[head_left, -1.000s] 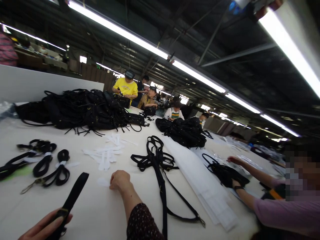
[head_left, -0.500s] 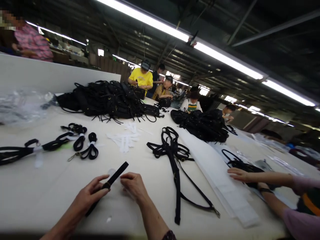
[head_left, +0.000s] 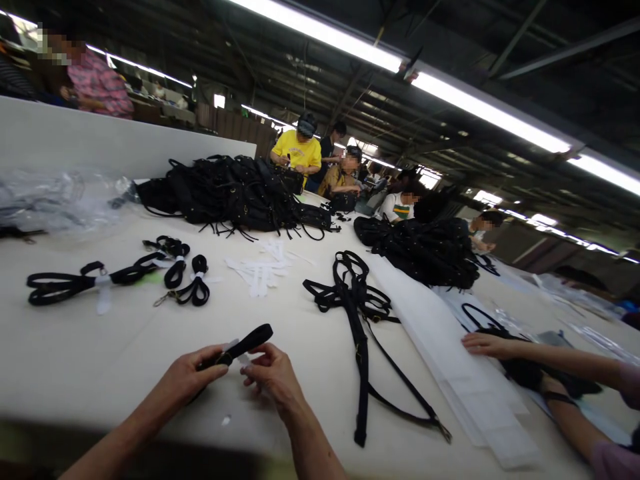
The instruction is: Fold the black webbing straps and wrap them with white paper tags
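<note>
Over the near part of the table, a folded black strap (head_left: 255, 339) with a small metal buckle is pinched in my left hand (head_left: 195, 373). Its looped end points up and to the right; the rest is hidden behind the fingers. A thin white strip (head_left: 243, 360) lies against the strap near the buckle, and my right hand (head_left: 277, 379) pinches its end just right of the strap. Further left lie several bundled black straps (head_left: 65, 285), some with white bands around them. Loose white strips (head_left: 260, 273) are scattered beyond my hands.
Long black straps (head_left: 361, 353) with metal hooks lie right of my hands, beside a stack of white sheets (head_left: 450, 360). A co-worker's hands (head_left: 493, 347) handle a black bag at the right. Piles of black bags (head_left: 235, 193) and clear plastic (head_left: 65, 200) stand further back.
My right hand has drawn closer to the strap, bringing the white strip against it. The strap's loop has tilted toward the right. The whole view has shifted slightly.
</note>
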The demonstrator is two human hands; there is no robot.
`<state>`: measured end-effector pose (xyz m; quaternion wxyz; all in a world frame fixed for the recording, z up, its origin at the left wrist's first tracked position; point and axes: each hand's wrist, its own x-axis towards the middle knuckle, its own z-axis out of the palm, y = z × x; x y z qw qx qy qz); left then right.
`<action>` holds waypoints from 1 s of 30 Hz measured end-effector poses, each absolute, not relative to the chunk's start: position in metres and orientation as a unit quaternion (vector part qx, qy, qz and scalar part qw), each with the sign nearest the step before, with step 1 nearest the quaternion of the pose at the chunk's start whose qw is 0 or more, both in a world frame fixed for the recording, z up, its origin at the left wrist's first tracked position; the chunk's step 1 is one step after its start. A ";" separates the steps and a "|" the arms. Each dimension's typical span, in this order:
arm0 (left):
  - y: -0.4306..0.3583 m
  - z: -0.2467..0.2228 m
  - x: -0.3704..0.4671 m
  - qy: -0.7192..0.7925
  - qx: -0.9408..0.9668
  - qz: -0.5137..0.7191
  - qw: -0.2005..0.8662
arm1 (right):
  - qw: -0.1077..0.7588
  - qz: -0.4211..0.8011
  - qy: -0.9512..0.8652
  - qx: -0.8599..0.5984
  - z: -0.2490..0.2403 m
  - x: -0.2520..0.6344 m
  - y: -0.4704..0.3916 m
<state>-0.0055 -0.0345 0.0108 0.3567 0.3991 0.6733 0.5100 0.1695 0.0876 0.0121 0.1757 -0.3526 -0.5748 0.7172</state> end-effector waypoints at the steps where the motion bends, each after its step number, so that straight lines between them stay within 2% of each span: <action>1: -0.035 0.010 -0.006 0.689 0.443 0.481 0.311 | 0.183 0.724 -0.561 -0.356 0.009 0.172 0.084; 4: -0.036 0.001 -0.004 0.724 0.555 0.373 0.172 | 0.208 0.735 -0.530 -0.368 -0.001 0.179 0.073; 6: -0.036 -0.007 0.000 0.732 0.589 0.321 0.115 | 0.218 0.728 -0.532 -0.374 -0.005 0.181 0.066; 13: -0.035 -0.018 0.011 0.738 0.623 0.257 0.051 | 0.216 0.646 -0.658 -0.322 0.003 0.188 0.061; 23: -0.025 -0.020 0.010 0.686 0.648 0.311 0.112 | 0.244 0.476 -0.779 -0.326 0.013 0.192 0.057; 30: -0.027 -0.023 0.009 0.696 0.622 0.328 0.148 | 0.216 0.540 -0.761 -0.288 0.009 0.190 0.065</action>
